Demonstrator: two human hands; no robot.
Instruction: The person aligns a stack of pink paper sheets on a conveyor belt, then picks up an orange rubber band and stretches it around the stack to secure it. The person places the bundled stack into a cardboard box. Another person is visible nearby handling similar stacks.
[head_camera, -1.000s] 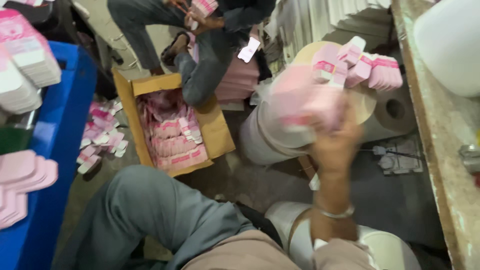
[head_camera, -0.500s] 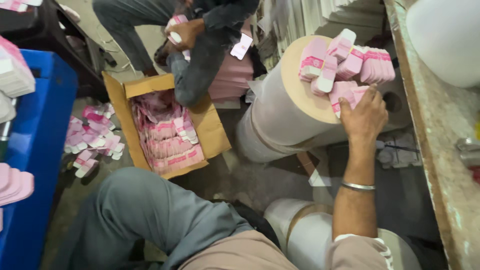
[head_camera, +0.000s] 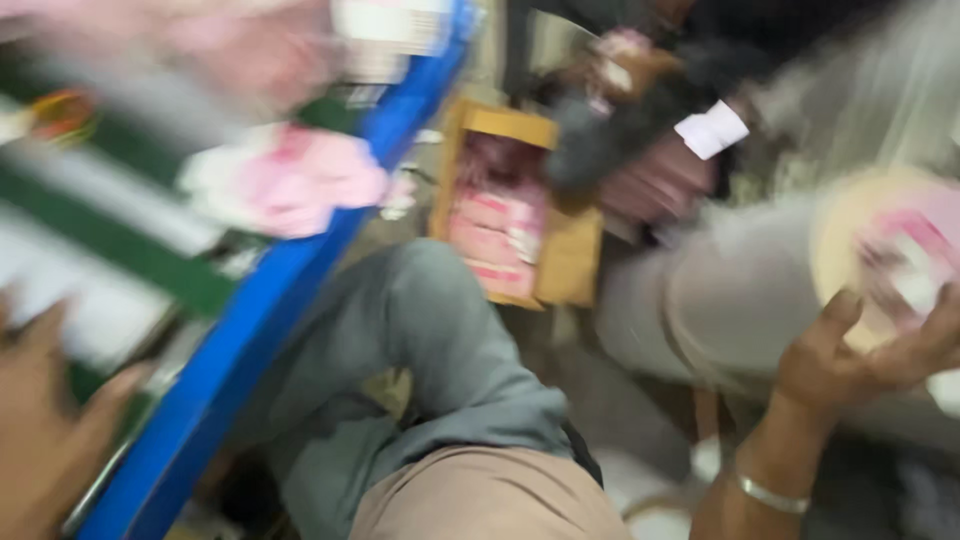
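The picture is heavily blurred. My right hand (head_camera: 850, 365), a metal bangle on its wrist, reaches up to the flat end of a big grey roll (head_camera: 720, 290), where pink packets (head_camera: 905, 255) lie. Its thumb and fingers touch the roll's edge beside the packets; whether it grips one is not clear. My left hand (head_camera: 50, 440) is at the lower left with fingers spread, over the blue table (head_camera: 270, 310) and holding nothing. More pink packets (head_camera: 300, 180) lie on that table.
An open cardboard box (head_camera: 515, 215) of pink packets stands on the floor ahead. Behind it another person (head_camera: 650, 100) crouches, holding packets. My bent knee in grey trousers (head_camera: 430, 340) fills the middle.
The view has swung left, bringing the blue table and my left hand into sight. My right hand has slid from the packets on top of the roll down to its near edge.
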